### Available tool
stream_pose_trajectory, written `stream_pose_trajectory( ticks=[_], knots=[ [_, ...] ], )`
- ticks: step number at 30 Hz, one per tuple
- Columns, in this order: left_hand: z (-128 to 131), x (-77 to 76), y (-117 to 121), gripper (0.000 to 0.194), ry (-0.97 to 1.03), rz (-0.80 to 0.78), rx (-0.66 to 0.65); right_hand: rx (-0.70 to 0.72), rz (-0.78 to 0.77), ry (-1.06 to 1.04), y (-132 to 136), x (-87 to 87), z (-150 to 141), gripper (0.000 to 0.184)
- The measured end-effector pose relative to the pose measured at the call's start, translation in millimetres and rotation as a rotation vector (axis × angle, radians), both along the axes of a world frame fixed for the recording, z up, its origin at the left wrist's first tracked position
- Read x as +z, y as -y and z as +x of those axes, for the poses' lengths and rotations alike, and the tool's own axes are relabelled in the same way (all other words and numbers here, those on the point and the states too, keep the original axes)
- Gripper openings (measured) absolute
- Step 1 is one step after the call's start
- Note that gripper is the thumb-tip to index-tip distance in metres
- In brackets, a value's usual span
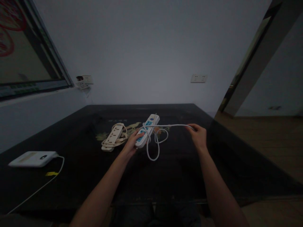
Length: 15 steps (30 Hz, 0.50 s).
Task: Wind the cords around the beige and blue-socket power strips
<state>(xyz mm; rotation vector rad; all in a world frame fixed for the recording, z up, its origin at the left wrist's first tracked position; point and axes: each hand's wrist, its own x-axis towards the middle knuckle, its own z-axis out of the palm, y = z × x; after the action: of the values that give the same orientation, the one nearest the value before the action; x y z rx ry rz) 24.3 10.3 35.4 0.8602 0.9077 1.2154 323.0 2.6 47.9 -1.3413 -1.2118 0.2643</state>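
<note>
My left hand (133, 141) grips the lower end of a white power strip (141, 143) with blue sockets, tilted above the dark table. Out to the right, my right hand (198, 135) pinches the strip's white cord (174, 125), which runs nearly straight between the two hands. Part of that cord crosses over the sockets, and loose loops hang below and beside the strip. Left of my left hand lies a second, cream power strip (114, 134) with its own cord wound around it.
On the black table (180, 176), a white box-like device (33, 159) with a thin cable sits at the left, near a yellow strip (51, 173). Wall sockets (199, 78) are behind the table. A window (30, 47) is at the left.
</note>
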Motion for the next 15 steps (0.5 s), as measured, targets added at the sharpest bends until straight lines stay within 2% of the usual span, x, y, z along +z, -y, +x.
stream_pose_trajectory(
  ticks=[4,10,15],
  knots=[
    [-10,-3.6,-7,0.042,-0.112,0.017,-0.032,-0.053,0.006,-0.075,-1,-0.3,11,0.029],
    [-14,-11.3,-16,0.044,-0.232,-0.044,0.025,-0.079,0.075,-0.24,-3,-2.4,18,0.027],
    [-14,-18.5,-19,0.044,-0.241,-0.052,0.073,-0.069,0.137,-0.227,6,8.7,9,0.022]
  ],
)
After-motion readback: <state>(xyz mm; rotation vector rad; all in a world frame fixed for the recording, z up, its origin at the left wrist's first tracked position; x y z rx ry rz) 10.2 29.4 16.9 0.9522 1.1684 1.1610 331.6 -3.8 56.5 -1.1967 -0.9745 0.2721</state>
